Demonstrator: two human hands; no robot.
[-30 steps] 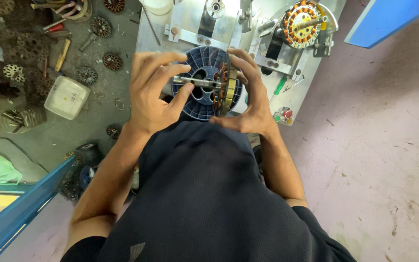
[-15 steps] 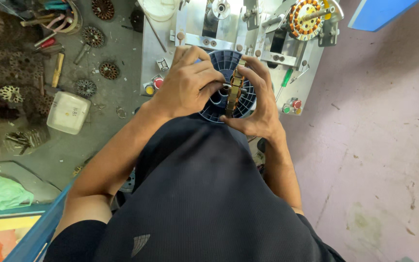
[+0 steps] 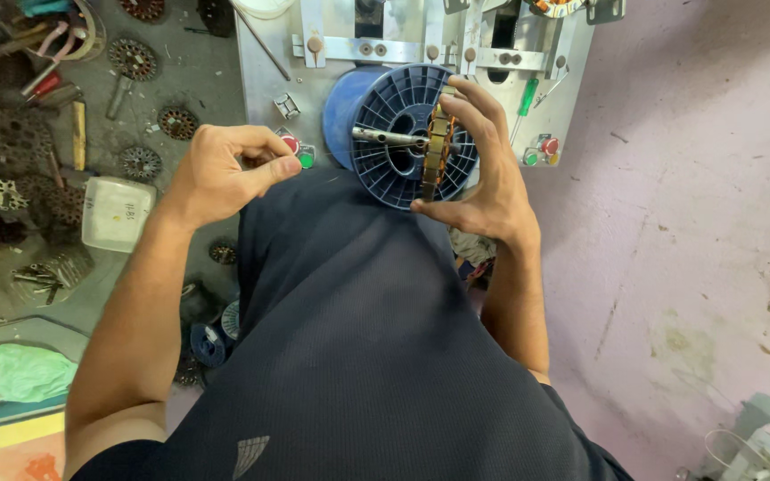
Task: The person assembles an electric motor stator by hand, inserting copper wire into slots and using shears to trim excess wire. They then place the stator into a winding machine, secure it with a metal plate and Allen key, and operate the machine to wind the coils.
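Bare arms, dark navy ribbed shirt (image 3: 349,338) with small pale logo.

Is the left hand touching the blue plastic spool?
No, the left hand is pinched shut apart from the blue ribbed plastic spool; only the right hand holds the spool.

The view showed one blue ribbed spool (image 3: 403,134), carrying one metal shaft (image 3: 385,137) through its hub, and one wound stator ring (image 3: 438,147) held edge-on against it. Two hands were present: one left hand (image 3: 225,169) and one right hand (image 3: 483,169). Two pairs of red and green push buttons were visible, one pair (image 3: 298,151) at the left and one pair (image 3: 541,151) at the right. One white plastic box (image 3: 118,214) lay on the floor.
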